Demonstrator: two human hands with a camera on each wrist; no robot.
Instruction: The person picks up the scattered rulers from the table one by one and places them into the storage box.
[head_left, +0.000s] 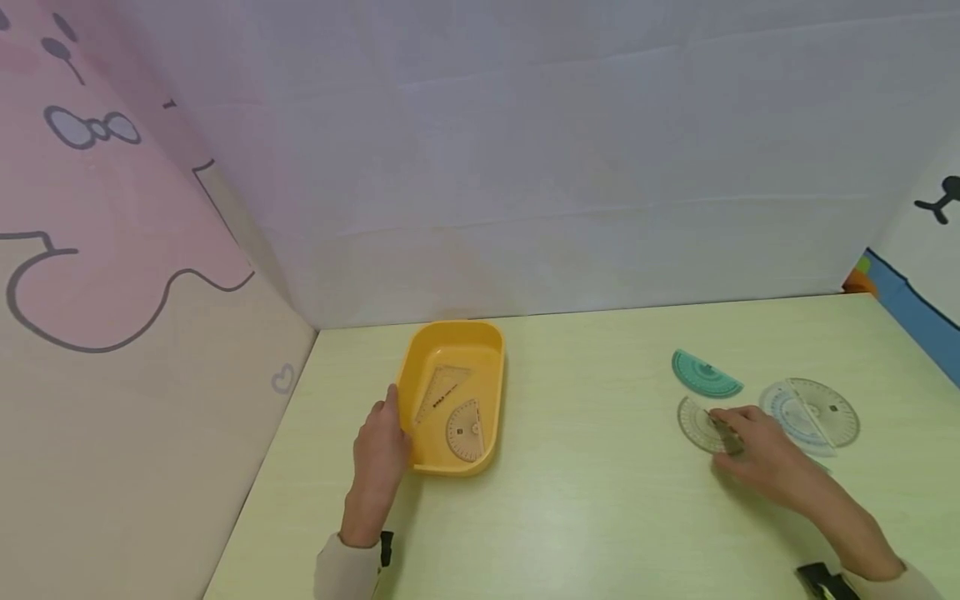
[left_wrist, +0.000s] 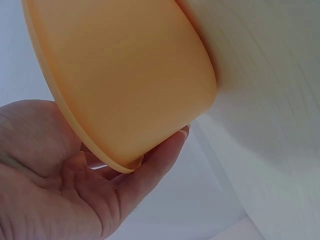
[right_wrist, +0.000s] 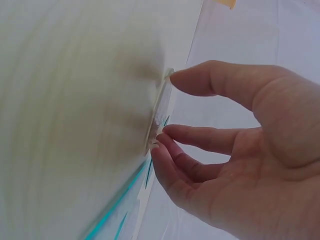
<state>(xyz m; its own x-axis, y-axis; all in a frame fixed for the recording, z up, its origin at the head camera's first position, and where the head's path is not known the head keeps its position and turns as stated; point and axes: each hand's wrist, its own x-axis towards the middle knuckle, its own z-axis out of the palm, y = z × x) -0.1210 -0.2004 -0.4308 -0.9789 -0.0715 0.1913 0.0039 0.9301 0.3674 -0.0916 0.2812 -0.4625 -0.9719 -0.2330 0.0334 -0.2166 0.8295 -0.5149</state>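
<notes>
At the left of the head view, my left hand grips the side of a yellow tray. In the left wrist view the fingers curl under the tray's rim. A clear set square and a clear protractor lie inside the tray. Over on the right, my right hand pinches another clear protractor by its edges, low over the table or touching it. The right wrist view shows that protractor edge-on between thumb and fingertips.
A green protractor lies just beyond the right hand. Right of that hand, a bluish clear protractor and a greyish clear one lie together. Partly hidden below is a thin greenish edge. Cloth-covered walls border the pale table.
</notes>
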